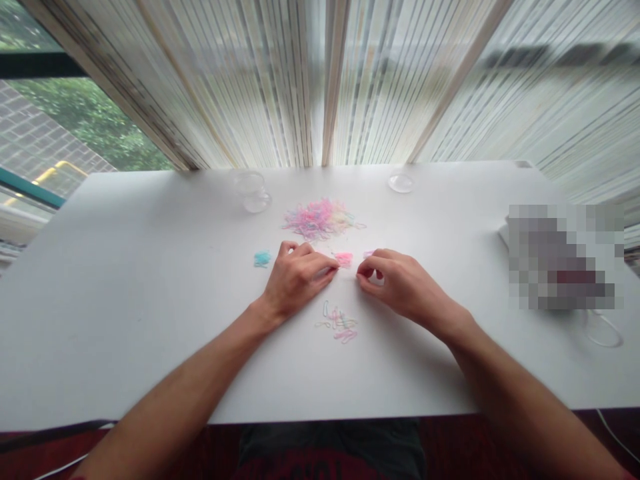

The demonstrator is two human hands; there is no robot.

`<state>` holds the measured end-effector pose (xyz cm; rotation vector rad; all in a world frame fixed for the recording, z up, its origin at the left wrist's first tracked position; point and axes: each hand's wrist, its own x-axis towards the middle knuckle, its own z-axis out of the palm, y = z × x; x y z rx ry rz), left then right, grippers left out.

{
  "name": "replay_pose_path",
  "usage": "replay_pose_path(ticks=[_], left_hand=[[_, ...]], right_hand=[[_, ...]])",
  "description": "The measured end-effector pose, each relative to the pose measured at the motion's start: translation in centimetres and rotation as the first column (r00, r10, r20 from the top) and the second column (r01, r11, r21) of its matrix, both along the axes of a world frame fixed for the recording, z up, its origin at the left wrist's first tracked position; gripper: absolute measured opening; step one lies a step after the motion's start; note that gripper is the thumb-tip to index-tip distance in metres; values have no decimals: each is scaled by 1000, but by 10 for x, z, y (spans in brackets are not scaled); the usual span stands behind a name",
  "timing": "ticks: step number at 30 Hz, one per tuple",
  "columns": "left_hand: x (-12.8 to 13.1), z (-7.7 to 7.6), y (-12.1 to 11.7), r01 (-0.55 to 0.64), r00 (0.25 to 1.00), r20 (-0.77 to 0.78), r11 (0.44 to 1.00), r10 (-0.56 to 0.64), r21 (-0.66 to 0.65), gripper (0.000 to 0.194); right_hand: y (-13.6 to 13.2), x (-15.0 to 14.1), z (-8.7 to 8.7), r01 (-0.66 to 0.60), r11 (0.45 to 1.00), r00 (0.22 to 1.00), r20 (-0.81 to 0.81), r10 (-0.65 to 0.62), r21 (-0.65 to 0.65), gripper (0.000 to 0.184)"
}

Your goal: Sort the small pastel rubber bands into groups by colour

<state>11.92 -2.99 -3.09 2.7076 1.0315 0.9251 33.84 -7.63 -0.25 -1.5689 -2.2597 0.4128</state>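
A small neat bunch of pink loops [344, 259], thin like paper clips or little rubber bands, lies between my two hands. My left hand [303, 277] has thumb and forefinger pressed together at the bunch's near left edge; what they hold, if anything, is too small to make out. Just right of the bunch, my right hand [393, 277] is closed in a pinch, its fingertips' content hidden. A purple bunch [369, 253] is partly covered by that hand. Left of my left hand sits a teal bunch [262, 259]. Several loose pastel loops [340, 323] lie nearer to me.
Beyond my hands is a large mixed heap of pastel loops [323, 219]. Clear round containers [257, 200] stand at the back left, and a clear round lid or dish [401, 183] at the back right. A blurred-out object [557, 260] with a white cord occupies the white table's [150, 267] right side.
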Motion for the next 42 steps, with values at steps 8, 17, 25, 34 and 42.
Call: replay_pose_path(ticks=[8,17,25,34,42], left_hand=[[-1,-2,1,-9,1000,-11,1000,9,-4,7],[0,-3,1,8,1000,11,1000,-8,-5,9],[-4,7,-5,52,997,66,994,-46,-91,14],[-9,15,-10,103,985,143,992,-92,-72,11],[-17,16,-9,185,959,234,978,-159,-95,7]], right_hand=[[-1,-2,-4,-50,998,999,9,50,-26,12],[-1,-2,-3,-53,998,998,20,53,-33,12],[-1,-4,-6,-54,982,995,-75,69,182,11],[-4,-9,3,-138,911,978,-93,188,389,17],[-6,-8,5,-157,888,961,-140,238,432,9]])
